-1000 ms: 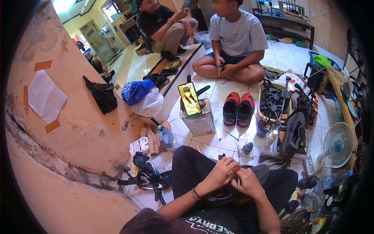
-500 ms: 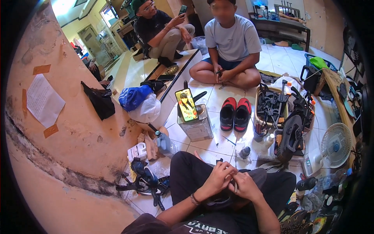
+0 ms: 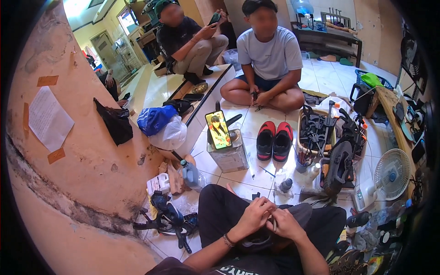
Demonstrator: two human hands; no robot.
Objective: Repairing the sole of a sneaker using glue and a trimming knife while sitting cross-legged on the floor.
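Over my lap, my left hand (image 3: 256,215) and my right hand (image 3: 286,223) meet with fingers bent and pinched together. A small tan piece (image 3: 275,225) shows by my right fingers; its kind I cannot make out. What my left fingertips pinch is hidden. Beneath and beside both hands lies a dark grey item (image 3: 303,213), partly covered by them, perhaps a shoe. My crossed legs in black trousers (image 3: 215,208) surround it.
Ahead are red-and-black shoes (image 3: 283,142) and a phone (image 3: 218,129) propped on a metal can (image 3: 229,156). A basket of black parts (image 3: 316,130), a fan (image 3: 392,174) and bottles (image 3: 286,185) are right. Black straps (image 3: 172,215) lie left. Two people sit or squat beyond.
My view has tilted slightly, shifting the scene down. The person in the white shirt has turned their head rightward; the squatting person's second hand has risen to the phone. My hands stay together.
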